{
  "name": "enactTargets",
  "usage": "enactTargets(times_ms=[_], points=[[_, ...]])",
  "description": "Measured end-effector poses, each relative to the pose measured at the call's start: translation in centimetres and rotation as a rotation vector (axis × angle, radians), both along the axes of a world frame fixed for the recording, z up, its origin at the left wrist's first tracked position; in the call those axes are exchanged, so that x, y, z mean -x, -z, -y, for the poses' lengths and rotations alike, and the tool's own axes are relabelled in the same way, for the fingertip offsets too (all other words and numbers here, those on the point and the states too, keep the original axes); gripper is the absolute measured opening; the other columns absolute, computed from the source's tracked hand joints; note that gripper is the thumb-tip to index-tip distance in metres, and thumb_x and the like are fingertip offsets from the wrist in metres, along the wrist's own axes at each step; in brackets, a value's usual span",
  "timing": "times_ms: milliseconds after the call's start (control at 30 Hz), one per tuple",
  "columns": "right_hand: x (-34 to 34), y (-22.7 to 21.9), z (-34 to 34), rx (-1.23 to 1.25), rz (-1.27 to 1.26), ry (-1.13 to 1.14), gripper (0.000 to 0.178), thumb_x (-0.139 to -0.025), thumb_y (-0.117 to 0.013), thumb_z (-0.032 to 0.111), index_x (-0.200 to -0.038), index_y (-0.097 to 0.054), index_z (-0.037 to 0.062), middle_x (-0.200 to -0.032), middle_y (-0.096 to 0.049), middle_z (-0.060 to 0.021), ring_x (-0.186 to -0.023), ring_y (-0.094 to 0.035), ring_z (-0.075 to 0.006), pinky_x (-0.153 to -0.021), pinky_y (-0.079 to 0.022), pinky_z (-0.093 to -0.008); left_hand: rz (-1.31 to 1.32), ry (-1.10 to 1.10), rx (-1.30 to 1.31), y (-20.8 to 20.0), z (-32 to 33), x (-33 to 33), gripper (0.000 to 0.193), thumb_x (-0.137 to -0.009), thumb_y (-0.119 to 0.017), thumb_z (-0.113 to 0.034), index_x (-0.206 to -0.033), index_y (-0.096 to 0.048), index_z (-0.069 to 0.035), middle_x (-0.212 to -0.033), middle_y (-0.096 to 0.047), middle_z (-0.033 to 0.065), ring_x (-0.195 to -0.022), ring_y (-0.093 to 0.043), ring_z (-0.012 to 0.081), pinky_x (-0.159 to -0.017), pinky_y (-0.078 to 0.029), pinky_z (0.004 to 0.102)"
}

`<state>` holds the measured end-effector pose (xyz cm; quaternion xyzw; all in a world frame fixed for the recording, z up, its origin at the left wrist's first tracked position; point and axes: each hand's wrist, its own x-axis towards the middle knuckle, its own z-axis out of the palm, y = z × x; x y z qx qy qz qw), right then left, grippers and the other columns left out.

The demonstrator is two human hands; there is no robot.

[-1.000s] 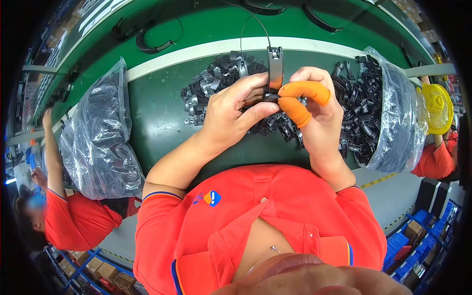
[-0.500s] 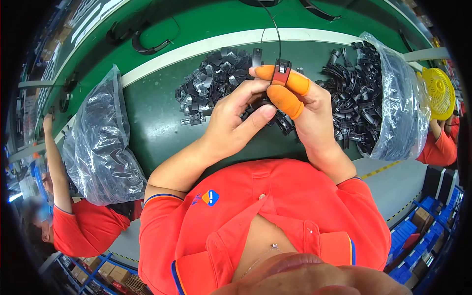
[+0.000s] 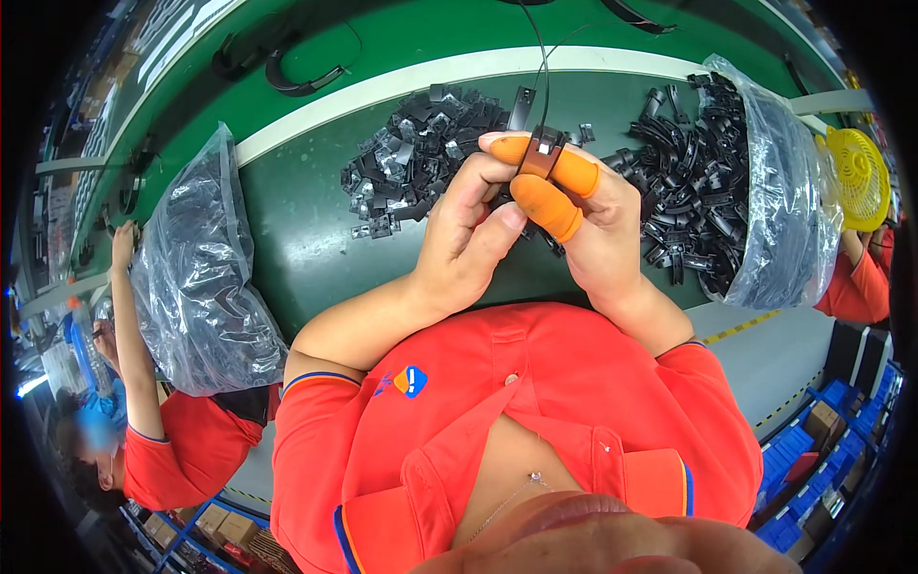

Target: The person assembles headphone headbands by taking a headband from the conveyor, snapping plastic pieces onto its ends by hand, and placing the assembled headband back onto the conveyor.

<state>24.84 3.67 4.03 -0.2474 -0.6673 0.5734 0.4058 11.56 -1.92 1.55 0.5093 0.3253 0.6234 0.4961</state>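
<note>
Both my hands hold a small black plastic part (image 3: 541, 156) in front of my chest, above the dark green table. A thin black cable runs up from it. My left hand (image 3: 459, 234) is closed round its lower left side, the index fingertip in an orange finger cot (image 3: 507, 146). My right hand (image 3: 610, 230) pinches it from the right, with orange cots on its thumb (image 3: 547, 205) and a finger. A dark flat strip (image 3: 521, 108) sticks up just beyond the left fingertips. The lower part of what I hold is hidden behind my fingers.
Small black clips (image 3: 411, 153) lie heaped at left. Curved black pieces (image 3: 688, 182) spill at right from a clear plastic bag (image 3: 789, 210). Another bag (image 3: 196, 277) stands at left. Beyond a white rail (image 3: 402, 84), black headbands (image 3: 296, 86) lie on a green belt. Co-workers sit at both sides.
My hands have moved slightly left, and the held part has tilted, its cable leaning. The headbands on the belt have shifted right. The left co-worker's hand has moved right.
</note>
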Motion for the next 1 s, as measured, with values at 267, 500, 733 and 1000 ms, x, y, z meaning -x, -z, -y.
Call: enactTargets(times_ms=[267,500,733,1000], points=[[0.0,-0.4,0.7,0.094,-0.058,-0.011,0.026,-0.087,-0.054,0.010,-0.109,-0.058,-0.0026,-0.109,-0.060,-0.0116,-0.090,-0.058,-0.0126,-0.071,-0.048,-0.0207,-0.085,-0.012,0.007,-0.3,0.4,0.2,0.023,-0.092,-0.044,-0.011,-0.112,-0.045,0.001,-0.103,-0.052,0.0087,-0.096,-0.051,0.0130,-0.083,-0.041,0.0264],[0.4,0.3,0.5,-0.020,0.061,-0.013,0.037,-0.080,-0.065,0.009,-0.113,-0.053,-0.0008,-0.113,-0.057,-0.0075,-0.086,-0.057,-0.0101,-0.067,-0.046,-0.0184,0.045,-0.044,0.056,1.0,-0.2,0.0,0.027,-0.092,-0.049,-0.019,-0.107,-0.049,0.003,-0.098,-0.056,0.0082,-0.085,-0.055,0.0120,-0.077,-0.045,0.0258],[-1.4,1.1,-1.5,-0.285,0.146,-0.001,0.033,-0.072,-0.069,0.009,-0.102,-0.060,0.0008,-0.105,-0.062,-0.0063,-0.094,-0.060,-0.0177,-0.086,-0.046,-0.0340,0.066,0.138,0.193,0.7,-0.1,0.3,0.056,-0.089,-0.045,-0.048,-0.111,-0.051,0.003,-0.101,-0.058,0.0110,-0.092,-0.057,0.0168,-0.080,-0.044,0.0287],[-1.6,0.9,-1.1,-0.577,0.145,-0.095,0.024,-0.069,-0.069,0.012,-0.088,-0.062,-0.0004,-0.093,-0.066,-0.0081,-0.077,-0.065,-0.0213,-0.065,-0.052,-0.0278,-0.581,-0.128,-0.214,-0.7,-0.1,0.0,0.041,-0.069,-0.074,-0.035,-0.092,-0.063,-0.003,-0.089,-0.063,0.0103,-0.081,-0.061,0.0268,-0.073,-0.048,0.0306]])
